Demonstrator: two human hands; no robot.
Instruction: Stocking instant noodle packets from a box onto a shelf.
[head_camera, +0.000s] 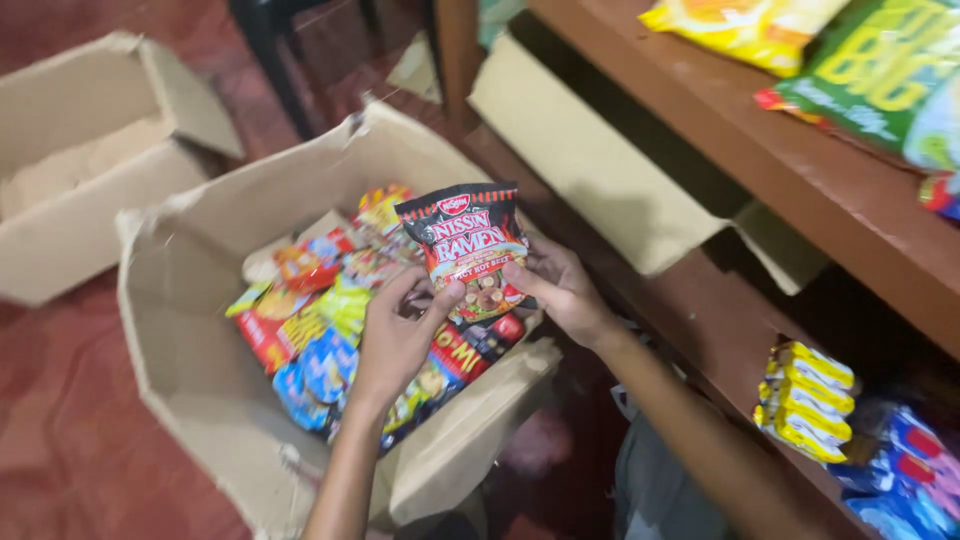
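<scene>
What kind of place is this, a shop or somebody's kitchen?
Probably a small shop or its storeroom. Wooden shelves carry snack bags and stacked yellow packets, and an open cardboard box on the floor is full of noodle packs. Both hands hold a black noodle packet above it.

Warm, dim indoor light here, falling from above; the cardboard box (200, 330) catches it brightest. Deep shadow pools under the wooden shelf (800, 190) at right and near the bottom edge. Everything looks soft, slightly smeared, with colours saturated.
</scene>
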